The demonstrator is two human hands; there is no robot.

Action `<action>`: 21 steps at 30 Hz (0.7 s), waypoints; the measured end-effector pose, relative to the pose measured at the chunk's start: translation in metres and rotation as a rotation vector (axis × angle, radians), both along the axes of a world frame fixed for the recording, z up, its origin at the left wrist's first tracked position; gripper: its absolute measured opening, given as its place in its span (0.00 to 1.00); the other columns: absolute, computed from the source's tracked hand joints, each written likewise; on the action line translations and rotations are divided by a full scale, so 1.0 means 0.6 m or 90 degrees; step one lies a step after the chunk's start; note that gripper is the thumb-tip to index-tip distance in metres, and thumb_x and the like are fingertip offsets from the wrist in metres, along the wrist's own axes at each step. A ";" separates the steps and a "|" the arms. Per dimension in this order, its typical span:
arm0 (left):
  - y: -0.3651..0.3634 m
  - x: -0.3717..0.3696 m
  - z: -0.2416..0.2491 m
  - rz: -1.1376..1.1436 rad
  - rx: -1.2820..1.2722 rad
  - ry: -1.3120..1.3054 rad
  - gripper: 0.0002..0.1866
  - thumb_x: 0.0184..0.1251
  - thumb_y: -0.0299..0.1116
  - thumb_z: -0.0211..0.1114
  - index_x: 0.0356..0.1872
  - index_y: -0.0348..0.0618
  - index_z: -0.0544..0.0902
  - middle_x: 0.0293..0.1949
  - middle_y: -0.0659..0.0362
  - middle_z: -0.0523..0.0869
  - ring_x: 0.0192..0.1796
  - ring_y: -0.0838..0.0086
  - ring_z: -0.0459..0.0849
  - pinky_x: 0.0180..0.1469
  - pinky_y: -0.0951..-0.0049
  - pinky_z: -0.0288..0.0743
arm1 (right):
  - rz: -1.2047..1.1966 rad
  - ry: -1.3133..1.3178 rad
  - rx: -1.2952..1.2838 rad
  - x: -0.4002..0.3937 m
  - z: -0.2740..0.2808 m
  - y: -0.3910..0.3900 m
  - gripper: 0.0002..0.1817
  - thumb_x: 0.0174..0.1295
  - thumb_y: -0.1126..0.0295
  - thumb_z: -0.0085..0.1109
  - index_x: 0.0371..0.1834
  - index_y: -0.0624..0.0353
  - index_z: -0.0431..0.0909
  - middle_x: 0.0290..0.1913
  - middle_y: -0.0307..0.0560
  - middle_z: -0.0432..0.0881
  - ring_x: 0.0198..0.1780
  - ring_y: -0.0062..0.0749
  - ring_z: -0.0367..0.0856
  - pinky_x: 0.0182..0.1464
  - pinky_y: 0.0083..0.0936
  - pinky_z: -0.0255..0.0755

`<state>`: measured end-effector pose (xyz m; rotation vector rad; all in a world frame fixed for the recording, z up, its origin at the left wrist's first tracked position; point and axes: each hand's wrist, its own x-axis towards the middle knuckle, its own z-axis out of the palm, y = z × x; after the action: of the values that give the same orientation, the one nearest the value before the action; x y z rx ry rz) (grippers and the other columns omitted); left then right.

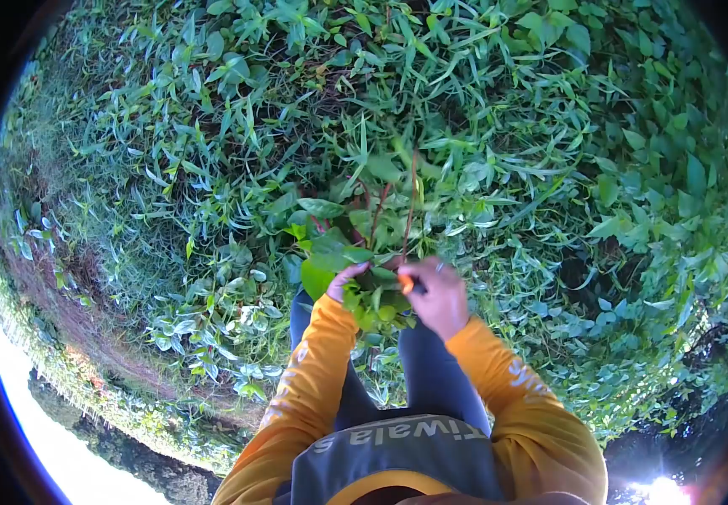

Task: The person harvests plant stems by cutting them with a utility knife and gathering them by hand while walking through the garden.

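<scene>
My left hand is closed around a bunch of leafy green stems, with broad leaves spilling over both sides of the fingers. Close beside it on the right, my right hand grips a small tool with an orange and black handle; its working end is hidden. A long reddish stem rises from near the right fingers, its leafy top smeared by motion. Both hands are in front of my knees, above the plants.
Dense low greenery covers the ground all around, with narrow leaves ahead and broader ones to the right. A brownish strip of ground curves along the left. My dark trouser legs are below the hands.
</scene>
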<state>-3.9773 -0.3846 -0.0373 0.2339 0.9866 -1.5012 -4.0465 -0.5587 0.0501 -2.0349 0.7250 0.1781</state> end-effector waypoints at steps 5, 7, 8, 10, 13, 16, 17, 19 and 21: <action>0.014 -0.052 -0.049 -0.064 0.019 0.021 0.20 0.61 0.34 0.60 0.50 0.32 0.75 0.35 0.52 0.82 0.36 0.66 0.81 0.43 0.70 0.76 | 0.053 0.061 0.196 -0.039 0.015 -0.003 0.13 0.46 0.72 0.66 0.37 0.56 0.80 0.34 0.48 0.81 0.38 0.41 0.81 0.42 0.29 0.74; 0.019 -0.051 -0.032 -0.117 0.062 -0.043 0.19 0.60 0.33 0.60 0.50 0.32 0.75 0.30 0.55 0.81 0.33 0.70 0.79 0.39 0.74 0.74 | -0.017 0.095 0.183 -0.038 -0.032 -0.041 0.13 0.53 0.63 0.65 0.38 0.58 0.79 0.35 0.46 0.82 0.38 0.36 0.81 0.44 0.30 0.74; 0.010 -0.040 -0.009 -0.090 0.059 -0.091 0.19 0.60 0.33 0.60 0.50 0.33 0.75 0.28 0.58 0.78 0.31 0.73 0.76 0.36 0.76 0.71 | -0.088 0.178 0.144 -0.007 -0.049 -0.075 0.18 0.54 0.57 0.64 0.42 0.57 0.77 0.35 0.46 0.82 0.38 0.35 0.81 0.44 0.31 0.73; 0.001 -0.021 0.034 -0.074 0.067 -0.173 0.21 0.60 0.32 0.60 0.52 0.31 0.73 0.27 0.62 0.73 0.34 0.76 0.72 0.44 0.68 0.70 | -0.112 0.229 0.005 0.004 -0.155 -0.119 0.22 0.56 0.53 0.60 0.47 0.55 0.73 0.36 0.53 0.80 0.39 0.44 0.80 0.42 0.36 0.73; 0.032 -0.046 0.017 -0.040 0.045 -0.108 0.23 0.59 0.32 0.60 0.54 0.32 0.71 0.28 0.62 0.73 0.35 0.74 0.73 0.43 0.69 0.69 | 0.003 0.325 -0.105 -0.014 -0.340 -0.151 0.18 0.58 0.54 0.52 0.47 0.51 0.74 0.38 0.57 0.80 0.42 0.53 0.79 0.42 0.44 0.71; 0.043 -0.044 0.037 -0.060 0.102 -0.149 0.16 0.59 0.31 0.62 0.47 0.38 0.74 0.28 0.62 0.75 0.32 0.75 0.74 0.39 0.72 0.71 | 0.185 0.461 -0.047 -0.055 -0.414 -0.167 0.16 0.58 0.56 0.45 0.45 0.45 0.78 0.38 0.53 0.80 0.41 0.52 0.79 0.43 0.45 0.71; 0.053 -0.042 0.045 -0.089 0.143 -0.165 0.10 0.59 0.31 0.63 0.40 0.41 0.77 0.26 0.62 0.75 0.29 0.76 0.75 0.37 0.74 0.73 | 0.238 0.473 -0.069 -0.076 -0.435 -0.183 0.16 0.58 0.56 0.48 0.48 0.41 0.78 0.38 0.53 0.81 0.41 0.51 0.79 0.43 0.44 0.72; 0.069 -0.051 0.032 0.014 0.014 -0.117 0.06 0.59 0.31 0.63 0.34 0.43 0.76 0.25 0.62 0.76 0.28 0.76 0.75 0.36 0.73 0.73 | 0.240 0.371 -0.104 -0.132 -0.428 -0.218 0.19 0.57 0.55 0.54 0.53 0.38 0.76 0.39 0.52 0.81 0.43 0.50 0.79 0.45 0.41 0.72; 0.068 -0.065 0.032 0.020 0.029 -0.085 0.06 0.59 0.32 0.63 0.32 0.43 0.76 0.25 0.62 0.77 0.27 0.76 0.76 0.35 0.73 0.73 | 0.286 0.464 -0.141 -0.159 -0.380 -0.244 0.22 0.55 0.52 0.56 0.54 0.40 0.74 0.46 0.51 0.80 0.48 0.51 0.77 0.49 0.40 0.71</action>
<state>-4.0160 -0.3440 -0.0180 0.3457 0.9139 -1.4163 -4.1419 -0.7053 -0.1778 -2.3277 0.7203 1.1871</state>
